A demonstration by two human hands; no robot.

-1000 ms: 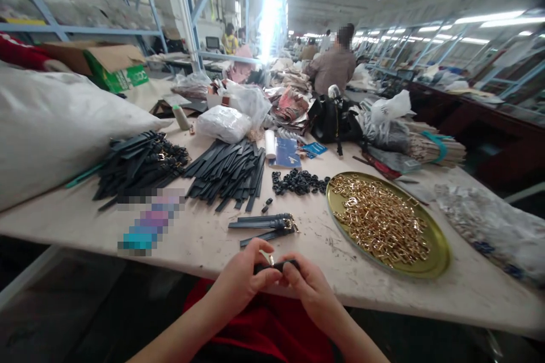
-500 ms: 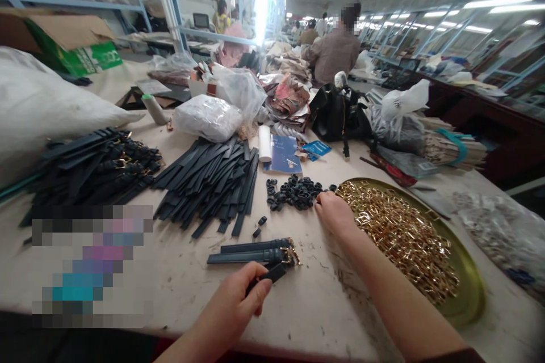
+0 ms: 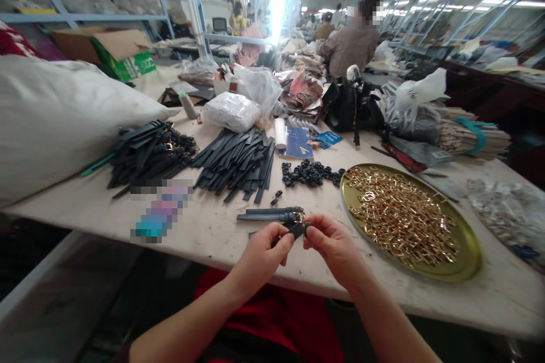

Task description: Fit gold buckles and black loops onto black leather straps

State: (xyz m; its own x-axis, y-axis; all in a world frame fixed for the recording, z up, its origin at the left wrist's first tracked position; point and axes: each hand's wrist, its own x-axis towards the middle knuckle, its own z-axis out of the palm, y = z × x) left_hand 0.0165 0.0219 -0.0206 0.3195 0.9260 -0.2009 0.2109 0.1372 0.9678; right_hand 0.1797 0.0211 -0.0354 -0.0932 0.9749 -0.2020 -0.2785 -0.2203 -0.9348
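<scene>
My left hand (image 3: 270, 249) is closed on a dark strap (image 3: 295, 231), its end sticking out past the thumb. Right beside that end, my right hand (image 3: 330, 244) pinches a small black strap loop (image 3: 307, 227). Just behind the hands lie finished-looking straps with gold buckles (image 3: 272, 214). Two loose loops (image 3: 276, 197) rest farther back, near a heap of black loops (image 3: 309, 174). A fanned pile of plain dark straps (image 3: 238, 161) is to the left of that heap. On the right, a round gold tray (image 3: 470, 264) holds many gold buckles (image 3: 400, 215).
A pile of buckled straps (image 3: 155, 153) lies left, by a large white sack (image 3: 63, 119). Behind stand a white roll (image 3: 280, 134), a blue booklet (image 3: 298, 143), a black handbag (image 3: 351, 103) and plastic bags (image 3: 232, 112). A person (image 3: 351, 45) sits farther back.
My right hand has come from the loop heap to my left hand, bringing a loop to the strap end. The view has shifted, showing more of the table's front edge.
</scene>
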